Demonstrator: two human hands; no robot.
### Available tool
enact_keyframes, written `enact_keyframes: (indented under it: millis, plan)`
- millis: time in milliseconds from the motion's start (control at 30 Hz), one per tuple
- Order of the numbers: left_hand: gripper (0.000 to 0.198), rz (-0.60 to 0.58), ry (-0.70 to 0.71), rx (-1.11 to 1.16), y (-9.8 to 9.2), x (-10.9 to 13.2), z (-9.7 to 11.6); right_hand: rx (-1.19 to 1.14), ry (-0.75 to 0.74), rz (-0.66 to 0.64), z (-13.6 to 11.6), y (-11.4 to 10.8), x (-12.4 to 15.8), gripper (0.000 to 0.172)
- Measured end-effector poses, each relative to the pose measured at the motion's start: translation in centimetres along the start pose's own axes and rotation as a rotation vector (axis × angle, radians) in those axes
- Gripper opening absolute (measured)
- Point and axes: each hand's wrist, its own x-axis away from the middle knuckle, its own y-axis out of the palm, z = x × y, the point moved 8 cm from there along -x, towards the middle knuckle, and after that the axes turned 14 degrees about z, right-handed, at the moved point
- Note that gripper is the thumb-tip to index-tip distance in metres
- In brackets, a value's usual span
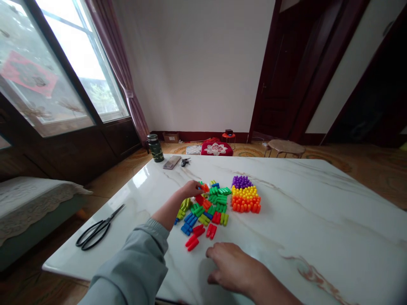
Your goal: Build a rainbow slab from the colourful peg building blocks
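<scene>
My left hand (192, 188) reaches over the far left of a loose heap of two-pronged plastic toy blocks (219, 199) in green, red, orange, blue and lime. Its fingers are curled down by an orange block (205, 187); what they pinch is too small to make out. Close to me, my right hand (233, 266) hovers over the table, thumb and fingers apart, holding nothing. Just beyond its fingertips lie red blocks (211, 231). Right of the heap, blocks stand grouped by colour in rows: purple (241, 182), yellow (244, 192) and orange (246, 204).
On the white marbled table (302, 203), black-handled scissors (98, 231) lie at the left. A camouflage flask (155, 148), a phone (172, 162) and keys (185, 162) sit at the far left corner. A round stool (284, 146) stands beyond the far edge.
</scene>
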Motion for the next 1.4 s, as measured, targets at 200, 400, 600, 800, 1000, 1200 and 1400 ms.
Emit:
enact_keyframes:
  millis: [200, 400, 600, 800, 1000, 1200, 1400]
  plan:
    - [0.042, -0.179, 0.194, 0.058, 1.7, -0.4, 5.6, 0.019, 0.015, -0.018, 0.3, -0.1, 0.2, 0.047]
    - [0.078, -0.127, 0.404, -0.144, 6.0, 0.6, 10.3, 0.029, 0.032, -0.013, 1.0, 0.3, 0.1, 0.048]
    - [0.063, -0.090, 0.304, -0.235, 7.7, 0.6, 10.6, 0.017, 0.028, -0.024, 1.9, 0.4, -0.7, 0.053]
    - [0.041, 0.015, 0.173, -0.095, 7.1, 0.6, 9.2, 0.011, 0.136, 0.258, 4.8, -2.6, -3.7, 0.027]
    - [0.031, 0.200, -0.077, 0.239, 3.5, -0.4, 7.5, -0.132, 0.381, 0.716, 10.8, -6.3, -4.4, 0.029]
    - [0.029, 0.213, -0.293, 0.675, 2.8, 2.7, 8.6, -0.753, 0.350, 0.819, 11.5, -5.8, -5.8, 0.047]
    - [0.036, 0.223, -0.374, 1.144, 5.2, 7.2, 9.6, -1.042, 0.279, 1.054, 10.5, -5.6, -6.9, 0.049]
